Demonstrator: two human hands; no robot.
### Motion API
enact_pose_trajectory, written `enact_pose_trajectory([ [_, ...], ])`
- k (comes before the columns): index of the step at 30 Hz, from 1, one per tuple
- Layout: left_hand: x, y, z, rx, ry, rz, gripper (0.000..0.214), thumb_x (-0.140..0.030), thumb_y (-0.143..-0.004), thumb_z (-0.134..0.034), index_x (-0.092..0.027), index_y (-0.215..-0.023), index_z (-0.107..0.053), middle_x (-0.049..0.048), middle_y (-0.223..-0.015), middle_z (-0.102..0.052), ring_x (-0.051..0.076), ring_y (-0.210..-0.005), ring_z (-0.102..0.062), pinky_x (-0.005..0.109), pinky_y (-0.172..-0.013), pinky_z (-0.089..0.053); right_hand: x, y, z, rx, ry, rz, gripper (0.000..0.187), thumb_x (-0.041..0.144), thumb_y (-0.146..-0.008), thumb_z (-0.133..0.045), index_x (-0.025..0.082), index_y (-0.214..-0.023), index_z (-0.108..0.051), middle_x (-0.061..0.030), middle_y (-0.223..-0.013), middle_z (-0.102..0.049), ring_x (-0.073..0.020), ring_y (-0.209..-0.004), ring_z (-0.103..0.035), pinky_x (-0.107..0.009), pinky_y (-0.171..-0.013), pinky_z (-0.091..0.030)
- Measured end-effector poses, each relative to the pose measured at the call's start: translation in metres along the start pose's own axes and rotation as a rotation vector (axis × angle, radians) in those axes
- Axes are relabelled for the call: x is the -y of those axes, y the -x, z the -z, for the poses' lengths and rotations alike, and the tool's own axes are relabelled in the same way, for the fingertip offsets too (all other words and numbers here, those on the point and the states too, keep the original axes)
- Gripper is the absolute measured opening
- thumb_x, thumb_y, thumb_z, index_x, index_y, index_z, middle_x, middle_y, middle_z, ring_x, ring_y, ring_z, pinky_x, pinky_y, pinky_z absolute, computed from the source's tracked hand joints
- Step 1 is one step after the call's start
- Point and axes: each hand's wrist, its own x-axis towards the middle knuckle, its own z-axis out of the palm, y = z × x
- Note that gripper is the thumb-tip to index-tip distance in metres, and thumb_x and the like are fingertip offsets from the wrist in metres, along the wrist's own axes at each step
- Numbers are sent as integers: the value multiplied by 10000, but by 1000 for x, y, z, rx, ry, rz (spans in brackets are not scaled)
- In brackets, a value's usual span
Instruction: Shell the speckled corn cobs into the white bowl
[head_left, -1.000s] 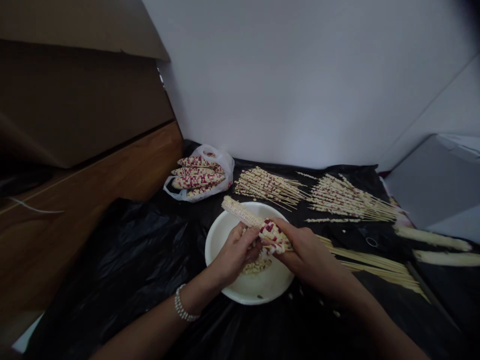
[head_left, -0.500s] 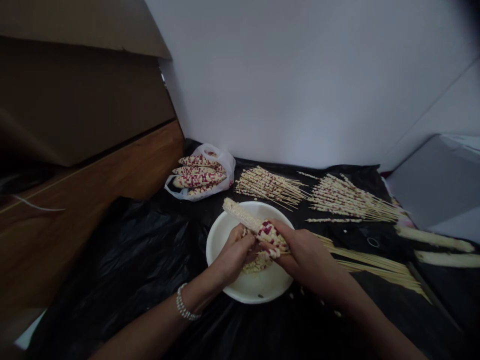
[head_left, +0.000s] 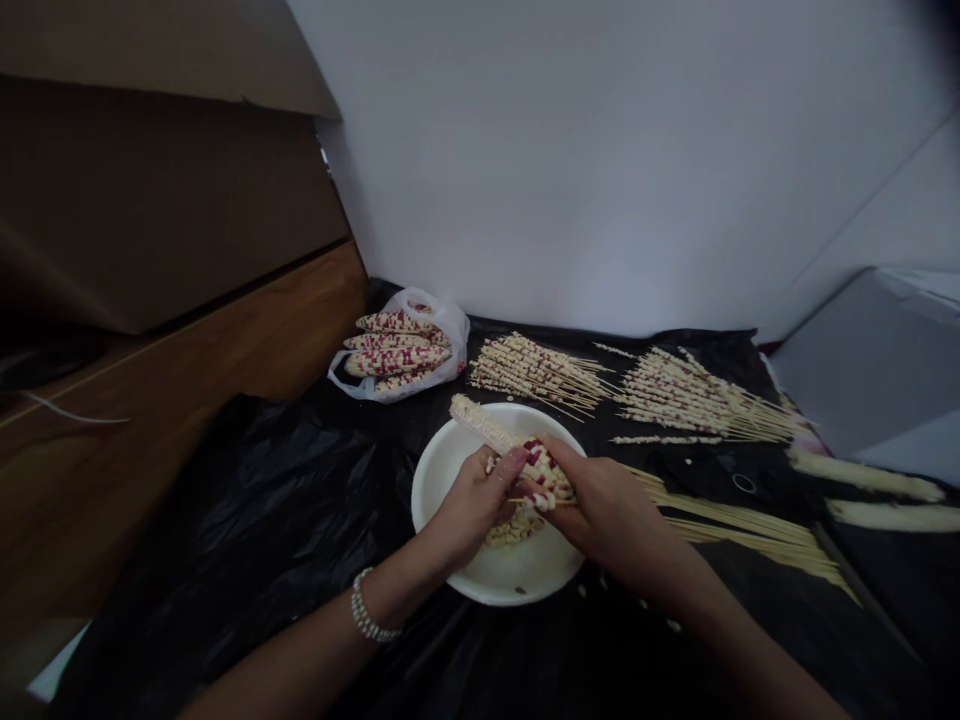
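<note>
Above a white bowl, a partly stripped corn cob slants between my hands. Its far end is bare; white and dark-red kernels cover the end near my right hand. That hand is wrapped round the kernelled end and also pinches a thin skewer with a few kernels threaded on it. My left hand is closed against the cob, its thumb pressing at the edge of the kernels. Some kernels show between its fingers. Loose kernels lie in the bowl beneath.
Behind the bowl stands a plastic bag of corn cobs. Two piles of kernel-threaded skewers lie to its right. Bare skewers and two stripped cobs are at right. Black plastic sheeting covers the surface; a cardboard box stands left.
My left thumb has moved up onto the cob, against the dark-red kernels. The cob has shifted very slightly; my right hand keeps its grip.
</note>
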Motion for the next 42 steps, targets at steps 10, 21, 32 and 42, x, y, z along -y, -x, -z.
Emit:
enact_pose_trajectory([
  [10,1,0,-2,-23,-20,-72,439,-537,-789,-657,-163,-1004,-578,36,-777,-680,149,-611,-620,247,-567,-457,1,1,-4,-24,4,7,348,307,-868,-461,183,-1185,-535,-71,-814,-708,-227,-688,-642,-301,-569,-278],
  [21,-7,8,-1,-167,-22,-19,489,-596,-763,-651,-186,-1028,-645,83,-952,-696,213,-867,-651,247,-620,-482,-1,2,-2,-53,16,19,412,361,-870,-482,189,-1239,-545,-78,-870,-735,-244,-738,-675,-307,-585,-340],
  [32,-6,3,-6,-93,137,42,254,-389,-796,-669,-161,-904,-633,46,-842,-715,156,-685,-663,248,-633,-520,0,2,-9,-64,98,39,558,396,-870,-500,145,-1368,-479,-138,-967,-742,-296,-818,-704,-348,-642,-422],
  [42,-7,2,3,-55,323,201,229,-310,-670,-715,-145,-699,-558,-43,-523,-524,11,-363,-323,133,-368,-184,-5,0,-8,-65,110,39,539,396,-859,-509,153,-1340,-513,-131,-980,-741,-291,-832,-701,-341,-651,-441],
])
